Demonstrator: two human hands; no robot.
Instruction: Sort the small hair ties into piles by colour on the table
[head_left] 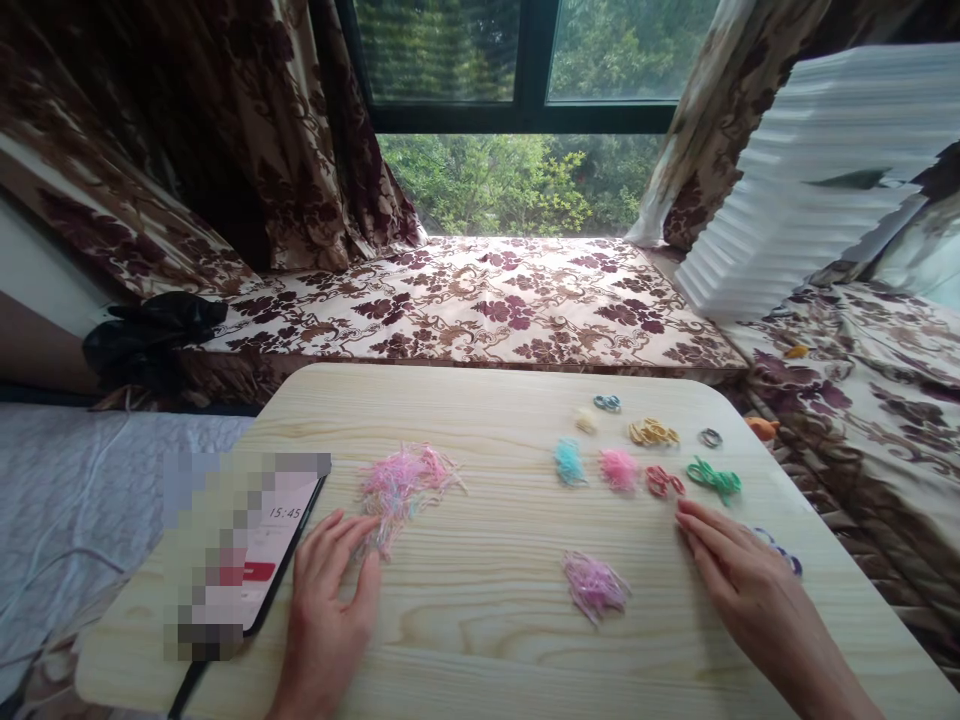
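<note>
My left hand [334, 590] rests at the left part of the table with its thumb and fingers apart. Its fingertips reach the lower edge of a loose pile of pale pink and clear rubber bands [401, 485]. On the right, my right hand [750, 580] has its fingers pressed together, the tips beside a small group of red rubber bands [664, 481]; what they pinch, if anything, is hidden. Green bands [714, 480] lie just beyond that hand, and dark blue bands [787, 560] are partly covered by it. A lilac pile [596, 587] lies between my hands.
Smaller groups stand farther back: blue [568, 462], pink [619, 470], yellow [654, 432], cream [585, 420], grey-blue [607, 403] and dark grey [710, 437]. A phone [262, 570] leans at the left of the wooden table [465, 650]. White foam sheets [817, 190] stand behind right.
</note>
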